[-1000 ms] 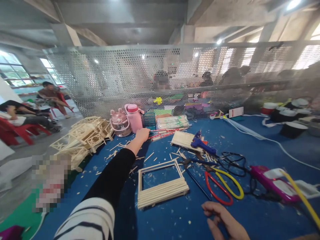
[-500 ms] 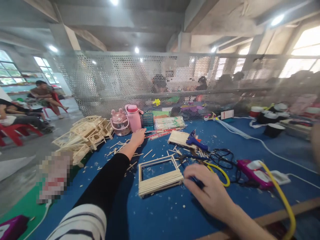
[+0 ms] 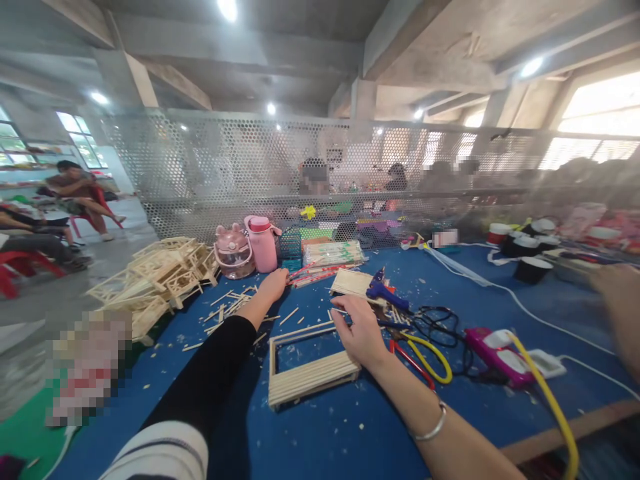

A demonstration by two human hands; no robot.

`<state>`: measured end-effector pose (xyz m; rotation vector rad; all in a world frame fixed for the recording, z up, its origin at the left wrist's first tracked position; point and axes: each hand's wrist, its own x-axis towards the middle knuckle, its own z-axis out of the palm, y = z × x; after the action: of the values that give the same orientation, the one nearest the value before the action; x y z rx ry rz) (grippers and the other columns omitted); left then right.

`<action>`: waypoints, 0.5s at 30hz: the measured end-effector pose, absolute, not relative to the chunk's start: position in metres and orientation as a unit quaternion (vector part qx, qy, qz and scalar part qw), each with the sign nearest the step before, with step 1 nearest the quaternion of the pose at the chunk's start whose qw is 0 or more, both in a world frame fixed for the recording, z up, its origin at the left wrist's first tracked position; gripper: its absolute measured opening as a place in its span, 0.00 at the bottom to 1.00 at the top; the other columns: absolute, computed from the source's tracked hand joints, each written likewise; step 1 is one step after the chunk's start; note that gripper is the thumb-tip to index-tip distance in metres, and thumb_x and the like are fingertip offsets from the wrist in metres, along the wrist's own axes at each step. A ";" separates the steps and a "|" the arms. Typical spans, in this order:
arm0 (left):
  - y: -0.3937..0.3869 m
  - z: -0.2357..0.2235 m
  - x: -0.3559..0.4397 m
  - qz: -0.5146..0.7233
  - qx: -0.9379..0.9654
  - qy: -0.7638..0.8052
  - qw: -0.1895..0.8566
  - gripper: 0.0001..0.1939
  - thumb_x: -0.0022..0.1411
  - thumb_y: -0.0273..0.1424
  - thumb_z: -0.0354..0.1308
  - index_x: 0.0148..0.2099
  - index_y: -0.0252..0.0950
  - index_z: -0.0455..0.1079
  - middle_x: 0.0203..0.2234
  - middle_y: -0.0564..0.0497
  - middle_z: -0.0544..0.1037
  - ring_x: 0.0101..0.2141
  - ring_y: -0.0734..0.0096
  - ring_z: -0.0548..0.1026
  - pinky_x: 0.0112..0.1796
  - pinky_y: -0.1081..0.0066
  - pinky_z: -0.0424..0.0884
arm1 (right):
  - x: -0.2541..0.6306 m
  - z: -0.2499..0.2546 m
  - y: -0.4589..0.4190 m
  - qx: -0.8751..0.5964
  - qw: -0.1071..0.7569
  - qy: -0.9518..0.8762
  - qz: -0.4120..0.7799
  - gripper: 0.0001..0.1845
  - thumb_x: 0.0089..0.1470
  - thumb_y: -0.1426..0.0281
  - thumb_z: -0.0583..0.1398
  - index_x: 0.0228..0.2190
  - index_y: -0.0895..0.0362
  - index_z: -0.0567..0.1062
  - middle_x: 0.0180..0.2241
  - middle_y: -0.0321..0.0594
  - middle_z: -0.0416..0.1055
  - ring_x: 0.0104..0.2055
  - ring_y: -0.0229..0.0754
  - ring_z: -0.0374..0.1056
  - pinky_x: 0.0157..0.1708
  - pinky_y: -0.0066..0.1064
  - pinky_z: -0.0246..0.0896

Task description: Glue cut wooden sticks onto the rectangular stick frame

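Observation:
My left hand stretches across the table to the near end of a red-and-white striped wrapper. Its fingers are closed together at the wrapper's end; what they grip is hidden. My right hand is over the right side of a small frame of wooden sticks, its thumb apart from loosely bent fingers, with nothing visible in them. Part of the frame's far right corner is covered by that hand. Just beyond it lie a board of joined sticks and a blue glue gun.
Scissors with red and yellow handles and a purple power strip lie to the right. Loose sticks are scattered beside a pile of stick structures. Two pink bottles stand near the perforated screen. Another person's arm shows at right.
My right hand has moved from the table's near edge forward and left, over the stick frame. My left hand stays by the striped wrapper. The camera view has shifted slightly.

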<state>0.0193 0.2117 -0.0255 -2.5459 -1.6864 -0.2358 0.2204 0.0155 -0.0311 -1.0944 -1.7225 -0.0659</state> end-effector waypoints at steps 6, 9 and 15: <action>0.192 -0.005 0.028 -0.097 -0.814 -0.569 0.066 0.17 0.63 0.35 0.53 0.52 0.33 0.64 0.47 0.44 0.69 0.43 0.64 0.71 0.42 0.58 0.71 | 0.223 -0.039 0.025 -0.452 0.509 -0.731 -0.045 0.12 0.53 0.72 0.55 0.41 0.56 0.71 0.37 0.42 0.73 0.41 0.43 0.67 0.44 0.37 0.60; 0.173 0.009 0.020 -0.118 -0.817 -0.558 0.088 0.16 0.63 0.34 0.52 0.51 0.33 0.65 0.45 0.45 0.71 0.42 0.65 0.72 0.41 0.59 0.71 | 0.231 -0.037 0.026 -0.470 0.524 -0.707 -0.071 0.18 0.54 0.71 0.55 0.47 0.59 0.67 0.44 0.48 0.70 0.48 0.47 0.63 0.49 0.42 0.56; 0.081 0.016 -0.007 -0.146 -0.868 -0.456 0.133 0.13 0.63 0.23 0.47 0.47 0.37 0.67 0.41 0.47 0.75 0.44 0.65 0.70 0.47 0.64 0.64 | 0.236 -0.022 0.020 -0.505 0.481 -0.711 -0.089 0.22 0.56 0.62 0.54 0.50 0.61 0.65 0.47 0.53 0.68 0.52 0.51 0.62 0.48 0.41 0.56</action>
<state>-0.0066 0.0813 0.0162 -2.5183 -1.3213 -0.4223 0.2361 0.0198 -0.0217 -1.2317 -1.7347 -0.2179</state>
